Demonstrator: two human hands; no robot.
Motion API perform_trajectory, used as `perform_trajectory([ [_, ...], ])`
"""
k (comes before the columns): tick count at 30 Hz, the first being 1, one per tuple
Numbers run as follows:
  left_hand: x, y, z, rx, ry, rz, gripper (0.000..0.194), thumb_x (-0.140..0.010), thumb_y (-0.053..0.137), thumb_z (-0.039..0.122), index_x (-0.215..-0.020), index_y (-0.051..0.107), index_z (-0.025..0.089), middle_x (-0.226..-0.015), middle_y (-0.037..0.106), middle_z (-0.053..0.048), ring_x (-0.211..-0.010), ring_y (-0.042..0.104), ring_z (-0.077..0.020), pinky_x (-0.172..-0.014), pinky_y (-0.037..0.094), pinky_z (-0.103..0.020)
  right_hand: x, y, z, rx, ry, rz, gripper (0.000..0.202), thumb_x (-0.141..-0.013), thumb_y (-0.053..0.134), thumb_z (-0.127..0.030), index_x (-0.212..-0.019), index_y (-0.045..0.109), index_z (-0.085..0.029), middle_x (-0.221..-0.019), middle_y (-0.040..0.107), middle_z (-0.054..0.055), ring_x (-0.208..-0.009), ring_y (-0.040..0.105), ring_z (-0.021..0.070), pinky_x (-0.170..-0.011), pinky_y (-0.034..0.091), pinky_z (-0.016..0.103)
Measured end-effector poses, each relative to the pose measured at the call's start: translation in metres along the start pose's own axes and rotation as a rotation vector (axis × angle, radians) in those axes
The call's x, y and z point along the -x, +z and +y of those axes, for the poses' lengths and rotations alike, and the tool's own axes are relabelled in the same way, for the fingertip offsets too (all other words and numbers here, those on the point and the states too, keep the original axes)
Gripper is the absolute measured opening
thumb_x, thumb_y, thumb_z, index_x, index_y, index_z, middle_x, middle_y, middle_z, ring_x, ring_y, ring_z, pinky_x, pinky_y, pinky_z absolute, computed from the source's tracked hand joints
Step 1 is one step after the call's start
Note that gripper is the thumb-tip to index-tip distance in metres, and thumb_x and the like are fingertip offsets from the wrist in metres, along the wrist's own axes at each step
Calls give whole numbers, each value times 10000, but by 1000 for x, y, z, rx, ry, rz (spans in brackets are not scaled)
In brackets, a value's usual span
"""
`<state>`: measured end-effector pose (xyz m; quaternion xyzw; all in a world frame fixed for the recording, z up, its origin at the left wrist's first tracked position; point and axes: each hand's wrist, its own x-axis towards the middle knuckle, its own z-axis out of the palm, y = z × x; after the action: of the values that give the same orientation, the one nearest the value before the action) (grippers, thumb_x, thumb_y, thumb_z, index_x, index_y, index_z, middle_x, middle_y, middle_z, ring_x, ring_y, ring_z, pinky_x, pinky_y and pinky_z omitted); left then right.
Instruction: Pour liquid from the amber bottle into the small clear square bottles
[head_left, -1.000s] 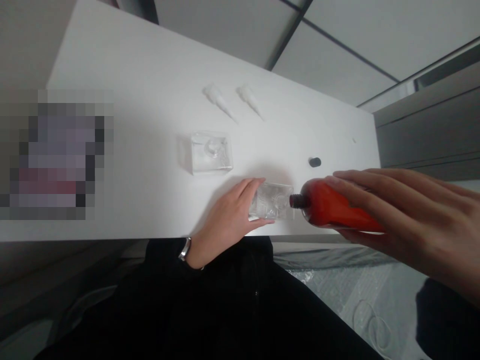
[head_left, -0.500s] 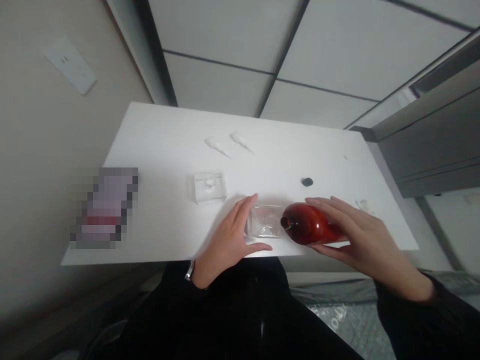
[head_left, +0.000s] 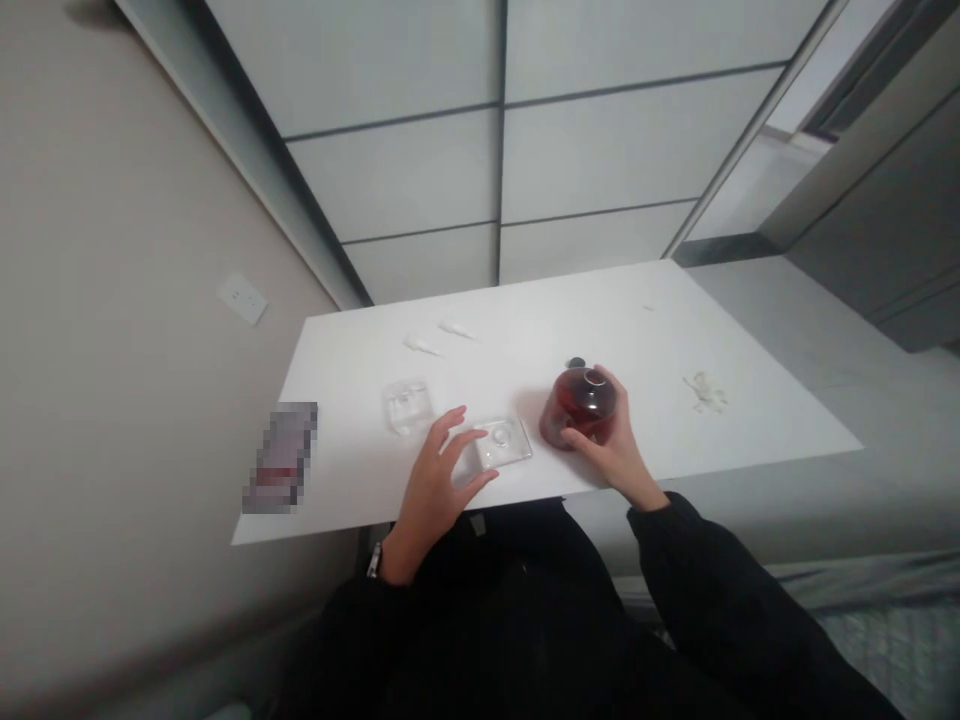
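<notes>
My right hand point(head_left: 624, 450) grips a dark red glass bottle point(head_left: 574, 400), which stands upright with its uncapped mouth facing up. Just left of it is a clear square glass dish point(head_left: 511, 448) with a round shape inside; whether liquid is in it I cannot tell. My left hand point(head_left: 435, 480) is at the dish's left side, thumb and fingers spread, apparently not gripping it. A small black cap point(head_left: 576, 363) lies behind the bottle.
A second clear square dish point(head_left: 409, 406) stands to the left. Behind it lie two slim white pointed pieces point(head_left: 424, 346). A blurred-out flat object point(head_left: 281, 455) is at the table's left edge, and a small pale sprig-like thing point(head_left: 706, 392) lies on the right of the white table point(head_left: 780, 425).
The bottle has gone from tilted over the dish to upright, to the dish's right. My left fingers have spread and shifted a little off the dish. The head view has turned and lifted.
</notes>
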<state>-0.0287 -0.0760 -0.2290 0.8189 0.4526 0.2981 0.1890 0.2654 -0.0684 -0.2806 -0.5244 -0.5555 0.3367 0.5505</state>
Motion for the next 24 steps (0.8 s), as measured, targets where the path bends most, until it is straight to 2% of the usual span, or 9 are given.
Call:
perform_trajectory([
  [3, -5, -7, 6, -78, 20, -22, 463, -954, 800, 302, -1356, 581, 232, -1556, 583, -176, -1494, 570, -333, -1229, 513, -585, 0, 2, 1, -32, -3, 5, 1033, -803, 886, -543, -1640, 320, -329, -1706, 387, 153, -1558, 459, 382, -1296, 384, 642],
  [6, -17, -12, 13, -165, 45, -64, 709, -910, 854, 357, -1493, 478, 209, -1547, 611, -192, -1500, 564, -355, -1262, 469, -602, -3, 4, 1, -55, -13, 4, 1043, -762, 921, -524, -1620, 370, -304, -1687, 431, 154, -1580, 431, 376, -1328, 334, 618],
  [9, -35, -18, 22, -248, 76, -135, 906, -842, 917, 401, -1570, 423, 186, -1483, 666, -189, -1472, 580, -376, -1261, 456, -601, -8, 6, 1, -84, -15, 0, 985, -745, 931, -540, -1565, 450, -282, -1613, 527, 159, -1514, 514, 373, -1312, 354, 625],
  [13, -56, -24, 29, -333, 110, -229, 953, -851, 906, 376, -1626, 379, 202, -1361, 746, -148, -1414, 622, -363, -1264, 422, -618, -10, 6, 7, -139, -57, 70, 1115, -586, 997, -638, -1518, 509, -270, -1591, 552, 154, -1518, 510, 383, -1322, 352, 607],
  [14, -60, -26, 30, -350, 113, -243, 945, -860, 895, 361, -1632, 374, 201, -1362, 749, -149, -1422, 616, -361, -1264, 418, -617, -10, 5, 10, -155, -71, 118, 1092, -597, 974, -688, -1502, 526, -271, -1578, 561, 148, -1517, 510, 377, -1326, 347, 600],
  [16, -66, -28, 29, -380, 113, -263, 933, -872, 879, 340, -1640, 368, 196, -1382, 745, -157, -1446, 596, -357, -1262, 414, -613, -9, 2, 18, -184, -84, 239, 859, -774, 836, -750, -1434, 586, -260, -1498, 613, 134, -1447, 568, 348, -1293, 386, 608],
  [19, -75, -32, 23, -412, 103, -287, 925, -881, 868, 346, -1643, 365, 195, -1411, 733, -158, -1460, 578, -356, -1262, 405, -606, -8, -1, 30, -219, -71, 408, 503, -1020, 666, -571, -1363, 647, -204, -1399, 663, 120, -1273, 661, 291, -1122, 542, 574],
  [21, -82, -34, 18, -424, 87, -298, 923, -881, 868, 360, -1640, 370, 193, -1424, 725, -155, -1460, 568, -358, -1254, 412, -594, -8, -2, 35, -240, -55, 466, 433, -1041, 673, -475, -1360, 655, -182, -1377, 675, 115, -1201, 686, 265, -1025, 596, 514],
  [24, -92, -39, 12, -431, 56, -310, 913, -878, 870, 370, -1629, 390, 176, -1416, 725, -149, -1443, 566, -370, -1225, 445, -573, -8, -2, 39, -259, -32, 474, 412, -1038, 682, -468, -1330, 667, -178, -1328, 695, 106, -1148, 703, 247, -986, 616, 484],
])
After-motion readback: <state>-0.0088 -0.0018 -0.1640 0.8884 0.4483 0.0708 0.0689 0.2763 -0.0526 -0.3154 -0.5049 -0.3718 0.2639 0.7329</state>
